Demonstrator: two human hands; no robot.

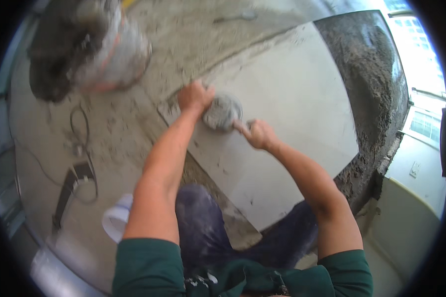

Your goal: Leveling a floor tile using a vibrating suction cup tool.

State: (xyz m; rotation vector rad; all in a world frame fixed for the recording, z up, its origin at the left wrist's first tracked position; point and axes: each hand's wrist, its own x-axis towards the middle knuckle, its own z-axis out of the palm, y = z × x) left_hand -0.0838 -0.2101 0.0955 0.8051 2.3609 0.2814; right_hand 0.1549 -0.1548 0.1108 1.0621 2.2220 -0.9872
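Note:
A large pale tile [287, 94] lies flat in front of my knees. Against its left part sits a round grey tool [222, 113], crusted with what looks like mortar; its exact kind is unclear. My left hand [195, 97] is closed at the tool's left edge, with most of its fingers turned out of sight. From the right, my right hand [257, 132] curls round a short dark part of the same tool, one finger stretched toward the disc. Both forearms reach forward over the tile.
Wet grey mortar [364, 64] borders the tile on the right. A mortar-caked bucket [114, 59] stands at the far left. A trowel-like tool [238, 17] lies on the floor beyond the tile. Left of me are a looped cord [86, 133], a dark long tool [67, 193] and a white roll [116, 218].

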